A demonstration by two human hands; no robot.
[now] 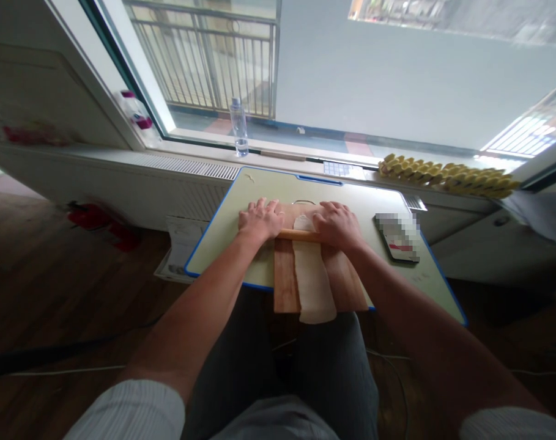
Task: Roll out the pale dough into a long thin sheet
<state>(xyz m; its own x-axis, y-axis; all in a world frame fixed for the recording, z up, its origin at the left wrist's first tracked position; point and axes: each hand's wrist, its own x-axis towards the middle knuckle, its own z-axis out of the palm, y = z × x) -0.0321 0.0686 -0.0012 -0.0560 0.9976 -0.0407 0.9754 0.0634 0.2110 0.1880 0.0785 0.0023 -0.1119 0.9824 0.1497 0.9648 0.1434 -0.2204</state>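
Observation:
A wooden rolling pin [300,235] lies crosswise over a long strip of pale dough [313,281]. My left hand [260,219] is closed over the pin's left end, and my right hand [338,223] over its right end. Under the dough is a wooden cutting board [285,278], whose near edge juts past the table's front edge. The strip's near end reaches just beyond the board. Its far end shows between my hands, past the pin. Both palms hide the ends of the pin.
The board rests on a small pale table [232,244] with a blue rim. A phone [397,237] lies at its right side. On the windowsill stand a clear bottle [239,128] and yellow egg cartons [447,176]. A red fire extinguisher [104,226] is on the floor at left.

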